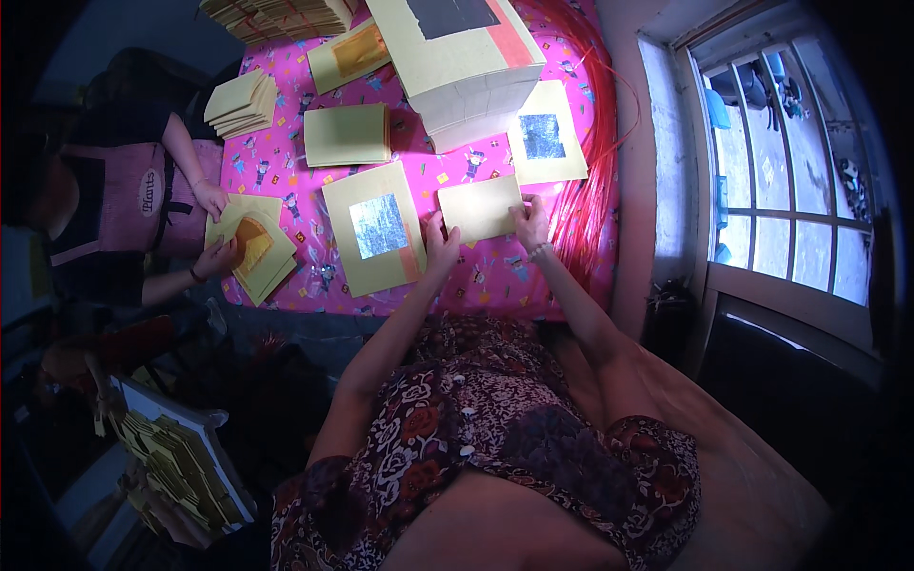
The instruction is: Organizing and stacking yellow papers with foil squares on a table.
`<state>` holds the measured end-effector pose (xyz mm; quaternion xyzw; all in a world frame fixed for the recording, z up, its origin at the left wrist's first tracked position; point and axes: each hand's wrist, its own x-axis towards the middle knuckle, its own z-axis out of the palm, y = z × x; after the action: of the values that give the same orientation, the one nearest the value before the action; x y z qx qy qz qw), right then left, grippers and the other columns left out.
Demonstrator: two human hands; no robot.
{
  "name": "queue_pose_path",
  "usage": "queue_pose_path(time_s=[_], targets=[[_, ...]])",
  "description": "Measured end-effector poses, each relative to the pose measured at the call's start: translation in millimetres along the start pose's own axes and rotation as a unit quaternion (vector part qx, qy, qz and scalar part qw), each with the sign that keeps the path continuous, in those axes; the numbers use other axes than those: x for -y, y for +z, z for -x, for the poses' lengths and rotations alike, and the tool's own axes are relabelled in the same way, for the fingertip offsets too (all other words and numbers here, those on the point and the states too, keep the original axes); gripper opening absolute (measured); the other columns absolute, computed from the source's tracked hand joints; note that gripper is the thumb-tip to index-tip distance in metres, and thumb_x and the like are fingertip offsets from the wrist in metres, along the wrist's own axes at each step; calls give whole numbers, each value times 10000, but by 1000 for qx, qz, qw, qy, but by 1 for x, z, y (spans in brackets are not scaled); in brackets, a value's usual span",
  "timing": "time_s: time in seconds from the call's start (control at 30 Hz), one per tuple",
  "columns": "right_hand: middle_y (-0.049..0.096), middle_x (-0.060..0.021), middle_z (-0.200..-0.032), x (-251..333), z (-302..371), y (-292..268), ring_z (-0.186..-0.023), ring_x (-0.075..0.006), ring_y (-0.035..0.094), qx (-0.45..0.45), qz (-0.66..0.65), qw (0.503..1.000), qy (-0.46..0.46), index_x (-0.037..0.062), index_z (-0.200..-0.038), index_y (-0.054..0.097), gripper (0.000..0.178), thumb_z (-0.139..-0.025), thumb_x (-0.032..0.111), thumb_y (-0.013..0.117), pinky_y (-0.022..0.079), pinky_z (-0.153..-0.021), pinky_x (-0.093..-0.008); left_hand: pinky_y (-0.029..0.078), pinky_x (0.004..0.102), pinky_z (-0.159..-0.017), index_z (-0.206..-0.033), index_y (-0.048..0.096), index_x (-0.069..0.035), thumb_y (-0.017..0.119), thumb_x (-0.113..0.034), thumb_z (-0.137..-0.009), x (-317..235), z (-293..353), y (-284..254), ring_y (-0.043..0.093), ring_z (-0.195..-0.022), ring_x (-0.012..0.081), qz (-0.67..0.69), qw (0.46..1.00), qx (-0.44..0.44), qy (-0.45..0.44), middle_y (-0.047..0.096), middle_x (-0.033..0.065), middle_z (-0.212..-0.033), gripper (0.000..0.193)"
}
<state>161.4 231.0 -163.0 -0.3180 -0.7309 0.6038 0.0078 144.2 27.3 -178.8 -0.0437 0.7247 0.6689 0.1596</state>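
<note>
Between my two hands is a plain yellow paper (481, 208), which looks folded, over the near edge of the table. My left hand (441, 240) pinches its lower left corner, and my right hand (530, 225) grips its right edge. Just left of my left hand lies a yellow sheet with a silver foil square and an orange stripe (377, 228). Beyond my right hand rests another yellow sheet with a silver square (543, 136). A pile of folded yellow papers (345, 135) sits farther off, to the left.
A tall stack of yellow sheets (481, 100) stands at the back on the pink patterned tablecloth (466, 285). Red plastic strands (595, 181) hang along the right edge, near a window (790, 171). At left, a person in a pink apron (143, 186) holds yellow sheets (255, 246).
</note>
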Motion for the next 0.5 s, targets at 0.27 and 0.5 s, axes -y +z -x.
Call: queue_pose_path(time_s=[0.27,0.5], targets=[[590,-63,-713,2,4,-1,-577,-133,526,-45,56,997,-24,23,-1071,490,277,-838,90,623,409,-508,-309,281,492,-1041,-1403,205,47,696,-144,-722,-48,18,18,356,-1207,441,-340,935,9,104,372,282,-1263,861],[625,-92,-735,5,3,-4,-630,-231,601,-220,392,851,-271,12,-1026,532,302,-808,182,654,474,-595,-383,270,492,-1046,-1393,219,60,692,-138,-718,-44,15,18,331,-1215,451,-406,909,15,97,335,283,-1273,847]])
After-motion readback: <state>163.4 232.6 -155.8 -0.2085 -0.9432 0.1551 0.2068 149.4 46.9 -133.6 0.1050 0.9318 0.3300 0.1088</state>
